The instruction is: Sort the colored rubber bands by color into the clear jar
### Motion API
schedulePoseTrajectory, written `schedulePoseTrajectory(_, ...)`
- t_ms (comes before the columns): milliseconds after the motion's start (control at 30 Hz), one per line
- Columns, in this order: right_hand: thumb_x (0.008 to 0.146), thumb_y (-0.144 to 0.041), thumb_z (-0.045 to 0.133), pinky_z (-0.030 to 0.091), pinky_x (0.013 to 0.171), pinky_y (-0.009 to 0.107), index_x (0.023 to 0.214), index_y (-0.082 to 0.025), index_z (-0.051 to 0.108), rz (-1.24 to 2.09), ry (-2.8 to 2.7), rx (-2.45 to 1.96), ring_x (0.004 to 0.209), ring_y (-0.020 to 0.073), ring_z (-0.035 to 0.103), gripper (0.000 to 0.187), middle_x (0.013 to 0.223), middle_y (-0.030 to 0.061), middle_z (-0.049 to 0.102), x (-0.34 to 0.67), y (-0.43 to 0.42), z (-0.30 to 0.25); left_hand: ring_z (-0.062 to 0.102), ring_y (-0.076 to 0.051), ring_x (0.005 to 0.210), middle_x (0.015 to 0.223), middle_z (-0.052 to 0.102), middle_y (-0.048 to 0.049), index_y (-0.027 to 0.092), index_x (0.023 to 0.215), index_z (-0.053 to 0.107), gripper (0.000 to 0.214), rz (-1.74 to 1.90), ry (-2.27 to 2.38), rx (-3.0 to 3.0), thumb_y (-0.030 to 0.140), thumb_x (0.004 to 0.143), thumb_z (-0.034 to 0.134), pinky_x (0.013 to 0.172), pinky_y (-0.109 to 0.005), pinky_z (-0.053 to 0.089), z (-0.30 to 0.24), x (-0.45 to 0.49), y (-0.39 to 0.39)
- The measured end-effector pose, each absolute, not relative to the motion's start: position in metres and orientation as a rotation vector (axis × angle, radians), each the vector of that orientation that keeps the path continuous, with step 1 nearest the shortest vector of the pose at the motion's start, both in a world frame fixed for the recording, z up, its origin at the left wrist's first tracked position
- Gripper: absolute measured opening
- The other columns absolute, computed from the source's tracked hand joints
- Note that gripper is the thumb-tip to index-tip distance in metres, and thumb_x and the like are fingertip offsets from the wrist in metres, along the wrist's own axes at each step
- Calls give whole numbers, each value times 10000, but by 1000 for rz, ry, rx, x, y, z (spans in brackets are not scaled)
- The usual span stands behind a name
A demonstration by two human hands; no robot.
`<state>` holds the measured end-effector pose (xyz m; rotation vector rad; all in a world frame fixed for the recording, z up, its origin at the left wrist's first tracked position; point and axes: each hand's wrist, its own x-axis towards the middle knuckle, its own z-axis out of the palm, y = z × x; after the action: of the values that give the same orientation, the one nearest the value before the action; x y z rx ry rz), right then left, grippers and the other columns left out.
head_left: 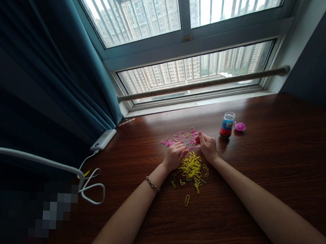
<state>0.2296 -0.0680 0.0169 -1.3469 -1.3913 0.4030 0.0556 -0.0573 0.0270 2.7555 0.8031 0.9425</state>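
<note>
My left hand [174, 155] rests low over the table with its fingers curled, between a pile of yellow rubber bands [191, 168] and a scatter of small pink bands [175, 139]. My right hand [207, 147] is closed too, thumb against the fingers, at the right edge of the pink bands. What either hand holds is too small or hidden to make out. A few yellow bands lie loose around the pile, one single yellow loop [187, 200] nearer to me. One yellow piece [187, 135] sits among the pink ones.
Beyond my right hand stands an open clear jar [227, 125] with a blue and red label, beside a pink lid [240, 126]. A white power strip or charger [103, 140] with a cable lies left, against the blue curtain [99, 89]. The window is behind the wooden table [136, 215].
</note>
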Motion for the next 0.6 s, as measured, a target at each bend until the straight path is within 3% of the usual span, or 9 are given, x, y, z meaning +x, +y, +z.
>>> schedulePoseTrajectory(100, 902, -435, 226, 396, 845, 297, 819, -177, 643, 282, -1565, -1340, 907, 176, 568, 497, 877, 58, 665, 231, -61, 14, 438, -148, 652, 605, 489, -27, 179, 573, 446, 364, 1007, 916, 2722, 293, 893, 315, 674, -289, 357, 27, 56, -56)
schedulePoseTrajectory(233, 902, -424, 214, 231, 1026, 359, 1155, -196, 540, 248, -1874, -1457, 1226, 200, 329, 471, 1233, 30, 521, 228, -52, 8, 453, -155, 682, 627, 514, -35, 182, 588, 470, 363, 1101, 1051, 2631, 297, 893, 310, 695, -292, 362, 26, 58, -54)
schedulePoseTrajectory(400, 866, -545, 180, 117, 1050, 446, 1314, -247, 357, 262, -2040, -1757, 1310, 248, 135, 566, 1400, -12, 302, 221, -50, 4, 490, -150, 677, 622, 538, -21, 180, 597, 495, 376, 1226, 1231, 2359, 333, 889, 315, 710, -281, 365, 24, 56, -49)
schedulePoseTrajectory(600, 851, -577, 150, 54, 1042, 492, 1327, -272, 322, 230, -2101, -1834, 1314, 252, 106, 591, 1405, -18, 291, 218, -50, 3, 496, -122, 542, 575, 552, -11, 168, 591, 546, 436, 1382, 1363, 1775, 433, 859, 326, 567, -243, 374, 15, 50, -33)
